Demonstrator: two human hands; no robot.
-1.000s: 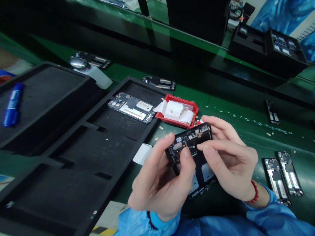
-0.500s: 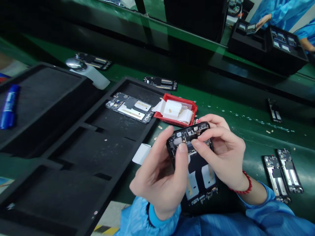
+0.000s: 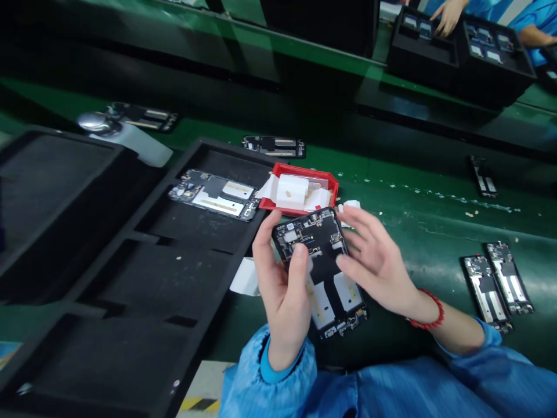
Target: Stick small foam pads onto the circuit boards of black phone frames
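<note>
An opened phone [image 3: 331,264], its circuit board and grey-white panels showing, is held tilted in front of me. My left hand [image 3: 285,290] grips its left edge, thumb across the board and fingers behind. At the phone's right edge is my right hand [image 3: 380,264], its fingers apart and nothing visible in them; whether the thumb tip touches the frame I cannot tell. Just beyond the phone stands a red bin [image 3: 334,186] with white paper strips [image 3: 292,191] inside. A crumpled white scrap [image 3: 350,205] lies behind my right fingertips.
To the left is a black foam tray [image 3: 143,278] bearing another opened phone [image 3: 215,194]. A white dispenser with a metal cap [image 3: 139,145] stands behind it. Several phone frames lie around, two at right [image 3: 486,290]. Across the bench, a co-worker's hand [image 3: 449,16] reaches into black trays [image 3: 424,69].
My right hand has come off the phone's upper board and spread its fingers. My left hand still holds the phone, now lower and further left in view. The co-worker's hand has lowered into a tray.
</note>
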